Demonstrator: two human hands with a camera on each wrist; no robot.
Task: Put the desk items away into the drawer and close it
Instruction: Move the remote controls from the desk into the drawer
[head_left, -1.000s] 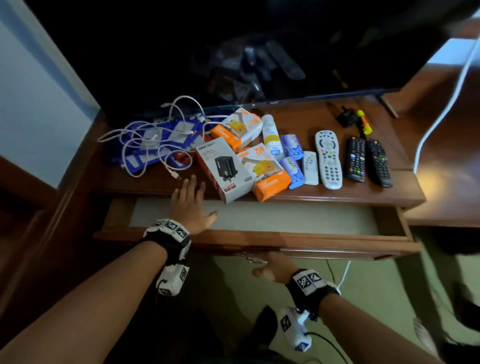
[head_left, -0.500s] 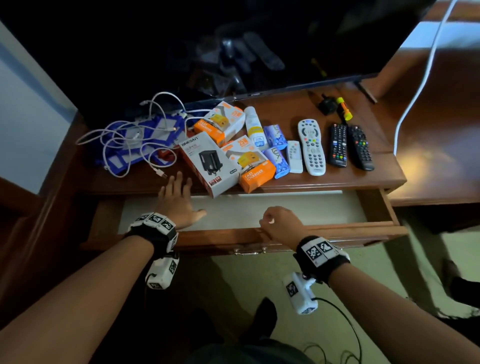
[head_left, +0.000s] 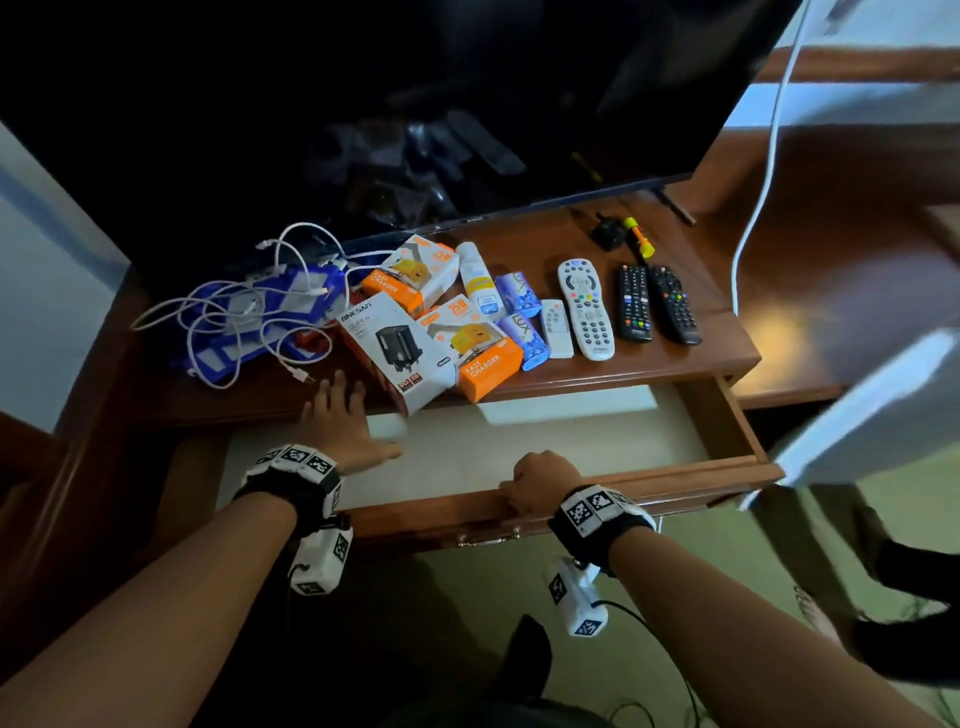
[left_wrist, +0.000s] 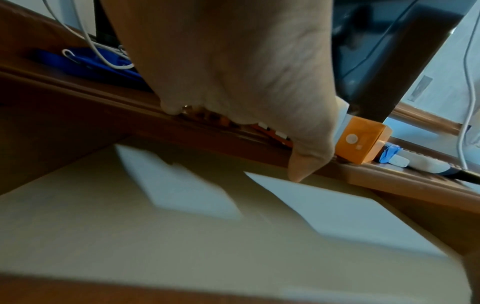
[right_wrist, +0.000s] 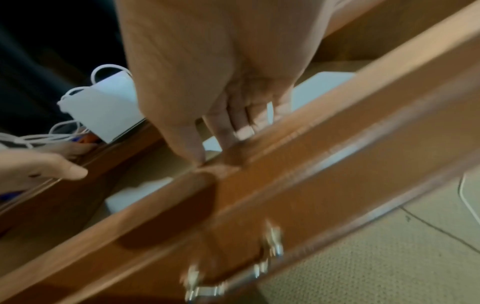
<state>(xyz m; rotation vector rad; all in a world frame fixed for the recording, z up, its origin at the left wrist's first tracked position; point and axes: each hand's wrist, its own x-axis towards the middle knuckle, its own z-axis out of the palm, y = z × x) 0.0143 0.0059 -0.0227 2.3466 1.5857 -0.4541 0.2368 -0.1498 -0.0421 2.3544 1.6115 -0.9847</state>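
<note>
The wooden drawer (head_left: 675, 488) stands pulled out, its pale bottom (head_left: 519, 441) bare. My right hand (head_left: 535, 478) grips the top edge of the drawer front, fingers (right_wrist: 228, 127) curled over it above the metal handle (right_wrist: 233, 277). My left hand (head_left: 337, 421) reaches flat across the drawer, straight fingers at the desk edge beside a white charger box (head_left: 395, 348). Behind it lie two orange charger boxes (head_left: 478, 353) (head_left: 410, 273), tangled white cables (head_left: 234, 312), a spray bottle (head_left: 478, 278), blue soap packs (head_left: 519, 293) and several remotes (head_left: 584, 306). In the left wrist view one orange box (left_wrist: 361, 142) shows past my thumb.
A dark TV (head_left: 415, 104) stands at the back of the desk. A black adapter (head_left: 608, 234) and a yellow-orange tool (head_left: 639, 236) lie near its foot. A white cable (head_left: 769, 156) hangs at the right. Another person's feet (head_left: 909, 571) stand on the floor at the right.
My right hand rose from under the drawer front to its top edge and took hold there. The drawer has come further out. My left hand stayed at the desk edge.
</note>
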